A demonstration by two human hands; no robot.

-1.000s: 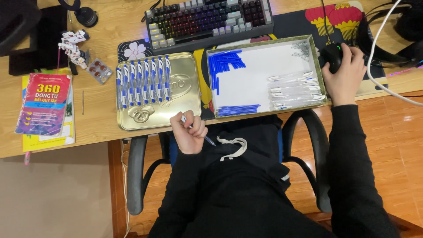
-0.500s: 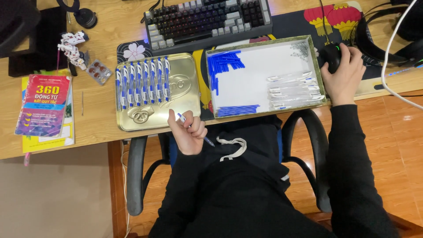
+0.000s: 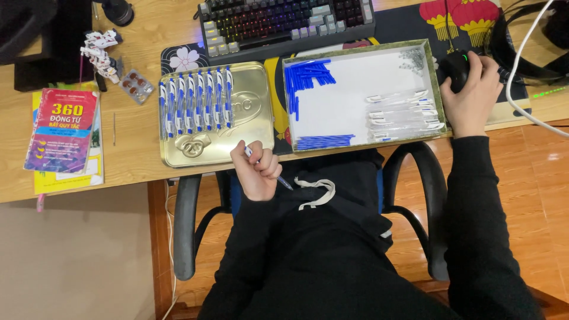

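- Left hand (image 3: 256, 169): fingers curled shut around a blue-and-white pen (image 3: 268, 169), at the desk's front edge just below the gold tin tray (image 3: 252, 127).
- Right hand (image 3: 471, 89): cupped over a black mouse (image 3: 455, 66), beside the white box (image 3: 361, 95) of pen parts.

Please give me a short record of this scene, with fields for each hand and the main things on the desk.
left hand: holds a blue and white pen at the desk edge
right hand: rests on a black computer mouse
gold metal tin lid: row of assembled pens lies on it
white cardboard box: blue pen parts, clear barrels
also there: black keyboard, red book
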